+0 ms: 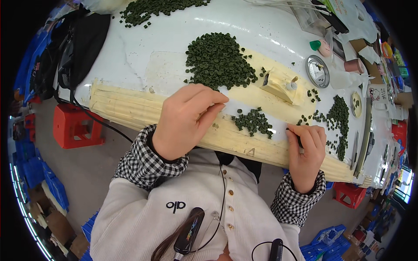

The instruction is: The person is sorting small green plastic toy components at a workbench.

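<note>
My left hand point(185, 119) is at the table's near edge, thumb and forefinger pinched together; anything between the tips is too small to make out. My right hand point(307, 152) is closed too, with a small dark piece point(288, 128) showing at its fingertips. Between the hands lies a small pile of dark green cup-like pieces point(254, 122). Beyond it rises a much larger heap of similar pieces point(217, 61). Another spread of small green pieces point(338, 119) reaches past my right hand, with a few loose ones nearby.
A tape-covered block with a peg point(281, 86) stands beyond the small pile. Farther right are a round metal tin point(318, 71), a small dish point(356, 104) and tweezers point(355, 148). A black bag point(89, 48) lies at the left, above a red stool point(72, 126). More green pieces point(152, 9) lie at the back.
</note>
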Demonstrator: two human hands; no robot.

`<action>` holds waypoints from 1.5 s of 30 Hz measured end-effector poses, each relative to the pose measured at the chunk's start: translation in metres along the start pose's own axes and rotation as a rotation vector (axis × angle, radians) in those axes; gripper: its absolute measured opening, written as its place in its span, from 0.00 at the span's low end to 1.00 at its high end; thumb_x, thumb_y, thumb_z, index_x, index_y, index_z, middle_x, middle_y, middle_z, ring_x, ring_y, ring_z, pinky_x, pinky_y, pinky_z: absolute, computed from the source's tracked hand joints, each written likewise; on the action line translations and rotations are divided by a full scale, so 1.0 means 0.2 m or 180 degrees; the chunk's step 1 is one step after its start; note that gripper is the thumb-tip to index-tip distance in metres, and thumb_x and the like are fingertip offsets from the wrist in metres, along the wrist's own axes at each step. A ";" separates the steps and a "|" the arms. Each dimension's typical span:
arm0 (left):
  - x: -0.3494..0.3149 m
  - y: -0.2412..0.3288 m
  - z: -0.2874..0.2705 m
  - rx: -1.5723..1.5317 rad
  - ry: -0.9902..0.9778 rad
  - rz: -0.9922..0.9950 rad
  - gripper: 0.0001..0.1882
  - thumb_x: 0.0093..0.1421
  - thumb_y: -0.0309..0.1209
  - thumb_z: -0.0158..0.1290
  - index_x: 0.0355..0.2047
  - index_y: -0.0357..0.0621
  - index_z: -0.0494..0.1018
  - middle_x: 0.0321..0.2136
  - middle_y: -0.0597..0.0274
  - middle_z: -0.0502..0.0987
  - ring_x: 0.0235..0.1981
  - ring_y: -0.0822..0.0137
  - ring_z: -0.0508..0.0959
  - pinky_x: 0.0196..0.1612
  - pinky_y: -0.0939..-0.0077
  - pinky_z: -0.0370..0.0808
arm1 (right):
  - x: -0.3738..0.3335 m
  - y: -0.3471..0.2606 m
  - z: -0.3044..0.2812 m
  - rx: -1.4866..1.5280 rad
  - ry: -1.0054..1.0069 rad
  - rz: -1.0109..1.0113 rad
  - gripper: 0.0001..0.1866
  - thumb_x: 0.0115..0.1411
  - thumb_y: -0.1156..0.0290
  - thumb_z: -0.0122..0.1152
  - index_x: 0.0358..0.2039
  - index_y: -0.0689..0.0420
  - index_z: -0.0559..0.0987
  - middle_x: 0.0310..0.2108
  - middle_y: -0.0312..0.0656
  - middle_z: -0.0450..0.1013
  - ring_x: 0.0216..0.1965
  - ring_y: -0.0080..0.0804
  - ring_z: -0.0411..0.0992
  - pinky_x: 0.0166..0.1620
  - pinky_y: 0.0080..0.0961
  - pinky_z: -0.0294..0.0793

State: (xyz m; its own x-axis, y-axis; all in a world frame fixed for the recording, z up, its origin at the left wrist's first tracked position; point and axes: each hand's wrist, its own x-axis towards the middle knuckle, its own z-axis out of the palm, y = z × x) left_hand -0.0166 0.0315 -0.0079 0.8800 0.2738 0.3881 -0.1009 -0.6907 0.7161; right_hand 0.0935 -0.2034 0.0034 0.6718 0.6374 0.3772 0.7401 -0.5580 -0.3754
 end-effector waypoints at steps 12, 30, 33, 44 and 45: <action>0.08 -0.01 0.00 0.0925 0.0019 0.0480 0.08 0.47 0.22 0.61 0.30 0.40 0.77 0.24 0.63 0.70 0.27 0.63 0.67 0.31 0.73 0.67 | -0.01 -0.01 0.02 -0.0219 0.0062 -0.0165 0.07 0.46 0.78 0.66 0.28 0.58 0.78 0.27 0.38 0.70 0.33 0.37 0.66 0.39 0.31 0.63; 0.00 0.10 0.06 -0.3438 -0.0552 -0.1506 0.09 0.60 0.19 0.52 0.41 0.31 0.75 0.36 0.51 0.79 0.35 0.72 0.78 0.40 0.80 0.77 | 0.00 -0.02 0.05 -0.0147 0.0137 -0.0165 0.09 0.45 0.80 0.66 0.29 0.60 0.77 0.28 0.40 0.69 0.33 0.40 0.66 0.39 0.33 0.65; 0.01 0.10 0.07 -0.3439 -0.0621 -0.1525 0.10 0.60 0.19 0.52 0.42 0.31 0.74 0.36 0.50 0.80 0.35 0.72 0.79 0.40 0.80 0.77 | 0.00 -0.05 0.04 0.0366 0.0165 0.0100 0.10 0.46 0.83 0.65 0.30 0.62 0.76 0.29 0.42 0.71 0.33 0.38 0.68 0.38 0.30 0.67; 0.00 0.13 0.13 -0.3736 -0.0668 -0.1457 0.09 0.60 0.19 0.51 0.41 0.32 0.73 0.37 0.52 0.79 0.36 0.72 0.78 0.41 0.78 0.76 | 0.02 -0.19 0.06 0.4075 -0.0041 0.1431 0.08 0.55 0.85 0.59 0.37 0.66 0.76 0.34 0.42 0.75 0.37 0.22 0.74 0.42 0.17 0.73; 0.00 0.13 0.12 -0.3768 -0.0682 -0.1442 0.09 0.60 0.19 0.51 0.41 0.32 0.73 0.37 0.52 0.79 0.36 0.71 0.78 0.42 0.77 0.76 | 0.03 -0.19 0.07 0.4302 -0.0101 0.1480 0.08 0.56 0.84 0.59 0.37 0.67 0.76 0.35 0.42 0.75 0.36 0.22 0.74 0.42 0.17 0.73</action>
State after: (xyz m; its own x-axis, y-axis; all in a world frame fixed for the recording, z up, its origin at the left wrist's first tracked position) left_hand -0.0085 -0.0039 -0.0036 0.9894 0.1382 -0.0455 -0.0264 0.4777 0.8781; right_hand 0.0689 -0.1723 0.0081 0.8272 0.5618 -0.0137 -0.1508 0.1985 -0.9684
